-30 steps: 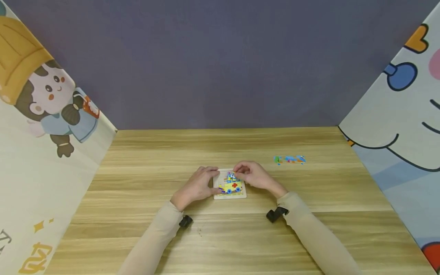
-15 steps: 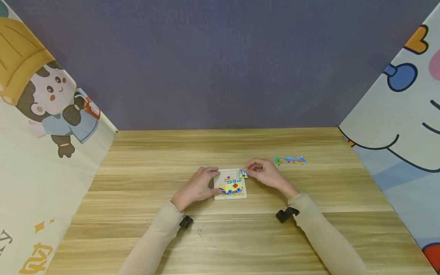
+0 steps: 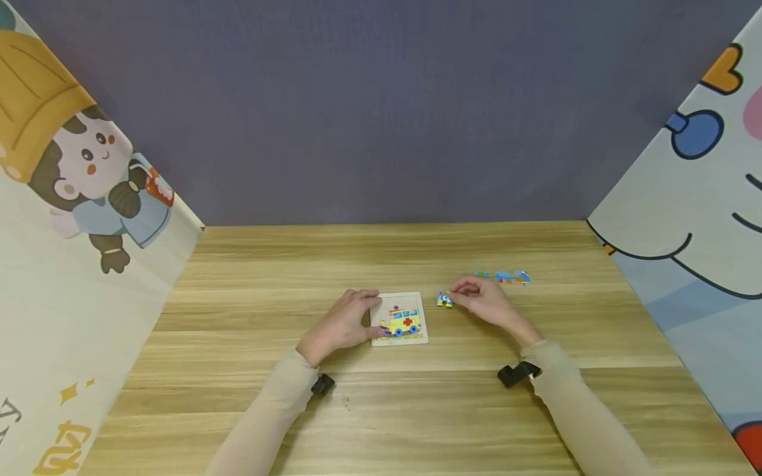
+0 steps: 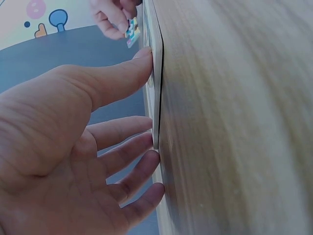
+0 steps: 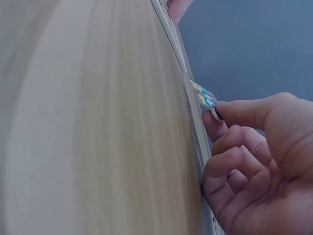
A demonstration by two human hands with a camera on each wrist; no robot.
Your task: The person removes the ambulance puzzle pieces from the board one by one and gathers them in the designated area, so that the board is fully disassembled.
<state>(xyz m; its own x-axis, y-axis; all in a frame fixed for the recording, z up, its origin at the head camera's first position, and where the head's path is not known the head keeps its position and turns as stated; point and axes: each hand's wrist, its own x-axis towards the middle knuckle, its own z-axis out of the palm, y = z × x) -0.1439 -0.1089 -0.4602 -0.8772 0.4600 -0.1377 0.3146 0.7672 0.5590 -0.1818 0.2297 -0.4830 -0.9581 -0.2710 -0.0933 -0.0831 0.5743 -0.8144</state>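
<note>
A square, pale puzzle board [image 3: 424, 336] lies on the table in the head view, with joined pieces picturing a yellow ambulance [image 3: 403, 322] on it; its upper left part is bare. My left hand [image 3: 343, 322] rests at the board's left side, thumb on the board's face and slightly bent fingers along its edge, as the left wrist view shows. To the right of the board, my right hand [image 3: 485, 303] pinches a puzzle piece [image 5: 204, 96] of blue, white and yellow between thumb and index finger. Its other fingers are curled. In the head view, the held puzzle piece [image 3: 444, 299] appears beside the board.
Farther back on the right lie several loose puzzle pieces [image 3: 504, 276], blue with green and orange; the right hand sits in front of them. A dark wall [image 3: 393, 119] closes the table's far side, and printed cartoon panels stand left and right.
My right hand has drawn the puzzle piece from over the board's upper right to the table beside it, uncovering the ambulance's top. The left hand and board have hardly moved.
</note>
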